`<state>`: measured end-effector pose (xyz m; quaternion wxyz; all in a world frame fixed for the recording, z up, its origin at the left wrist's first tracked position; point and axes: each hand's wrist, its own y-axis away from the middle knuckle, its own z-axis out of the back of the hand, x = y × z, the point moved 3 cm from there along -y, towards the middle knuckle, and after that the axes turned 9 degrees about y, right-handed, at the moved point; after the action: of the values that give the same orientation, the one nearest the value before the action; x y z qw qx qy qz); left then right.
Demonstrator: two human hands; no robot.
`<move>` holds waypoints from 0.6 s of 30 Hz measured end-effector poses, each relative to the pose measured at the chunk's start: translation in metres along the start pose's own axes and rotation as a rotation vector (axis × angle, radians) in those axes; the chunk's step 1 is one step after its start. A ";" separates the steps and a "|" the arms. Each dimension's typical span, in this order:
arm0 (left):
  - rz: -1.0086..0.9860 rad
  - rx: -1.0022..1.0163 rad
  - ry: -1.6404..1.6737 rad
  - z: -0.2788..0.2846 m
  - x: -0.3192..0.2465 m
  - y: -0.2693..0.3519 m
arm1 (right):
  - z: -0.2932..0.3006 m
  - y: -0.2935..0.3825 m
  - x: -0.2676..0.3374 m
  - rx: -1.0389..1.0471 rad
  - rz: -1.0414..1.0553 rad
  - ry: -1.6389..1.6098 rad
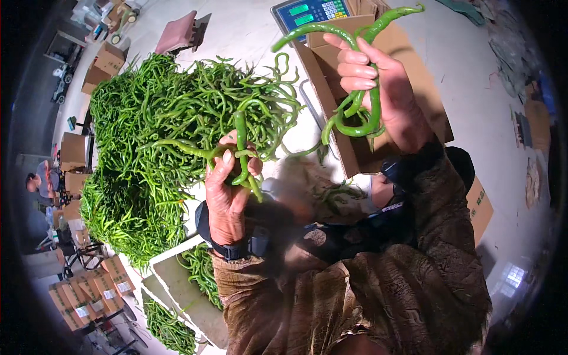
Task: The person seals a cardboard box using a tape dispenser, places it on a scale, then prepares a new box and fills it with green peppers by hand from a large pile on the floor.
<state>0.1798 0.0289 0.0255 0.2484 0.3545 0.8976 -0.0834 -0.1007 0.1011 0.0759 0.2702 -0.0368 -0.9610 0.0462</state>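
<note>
My left hand (230, 182) is closed around several long green chili peppers (241, 128), in front of a large heap of the same peppers (177, 111). Up at the right, my right hand (377, 80) grips a few long curled green peppers (375, 102). It is over an open cardboard box (330, 106) with some peppers inside, part of them hidden by the hand and arm. A few loose peppers (337, 193) lie low between my arms.
A digital scale (306, 13) stands behind the box. Pale bins (191, 284) with peppers are at the lower left, near stacked cartons (88, 297). A pink-covered stool (176, 33) is beyond the heap. Another person (44, 179) is at the far left.
</note>
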 end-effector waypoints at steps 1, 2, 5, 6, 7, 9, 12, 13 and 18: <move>0.000 0.002 0.003 -0.001 0.001 0.000 | -0.002 0.001 0.001 0.064 -0.010 0.008; 0.024 0.024 -0.012 -0.003 0.003 0.000 | -0.004 0.003 0.002 0.064 -0.010 0.011; 0.081 0.026 -0.106 -0.007 0.009 -0.002 | -0.010 0.007 0.002 0.139 -0.009 -0.002; 0.093 0.022 -0.126 -0.006 0.010 -0.002 | -0.010 0.007 0.001 0.140 -0.011 -0.003; 0.105 0.017 -0.146 -0.007 0.013 -0.002 | -0.010 0.008 0.000 0.168 -0.025 -0.017; 0.124 0.016 -0.205 -0.006 0.017 -0.003 | -0.011 0.008 -0.002 0.195 -0.042 -0.034; 0.164 -0.044 -0.221 -0.006 0.026 -0.005 | -0.016 0.005 -0.005 0.158 -0.033 0.000; 0.189 -0.062 -0.171 -0.004 0.031 -0.006 | -0.016 0.004 -0.007 0.133 -0.029 -0.016; 0.244 -0.085 -0.132 -0.023 0.054 -0.013 | -0.010 -0.005 -0.026 0.190 -0.005 0.046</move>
<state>0.1288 0.0591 0.0181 0.3302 0.4440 0.8321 -0.0377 -0.0735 0.0944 0.0719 0.2946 -0.0098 -0.9459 0.1355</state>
